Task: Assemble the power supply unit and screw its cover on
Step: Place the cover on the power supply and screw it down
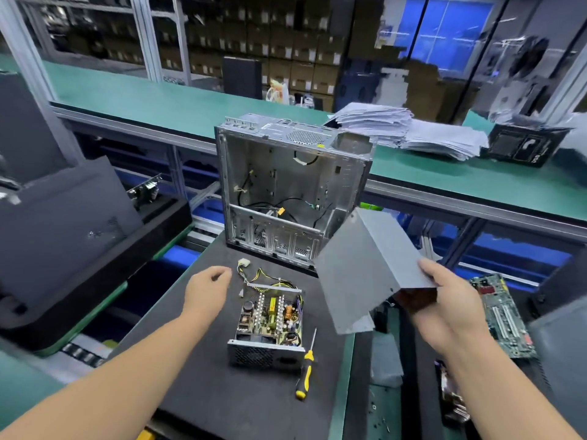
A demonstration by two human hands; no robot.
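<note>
Right hand lifts the grey cover while the open power supply sits on the mat.

The right hand (444, 300) grips the bent sheet-metal cover (365, 268) by its near edge, holding it tilted in the air at 3 o'clock of the power supply unit (270, 325). That unit rests uncovered on the black mat (203, 360), circuit board showing, cables trailing toward 12 o'clock. The left hand (206, 287) hovers at its 10 o'clock, fingers loosely curled, holding nothing. A yellow-handled screwdriver (306, 366) lies just beside the unit at 4 o'clock. An empty computer case (292, 185) stands at 12 o'clock.
</note>
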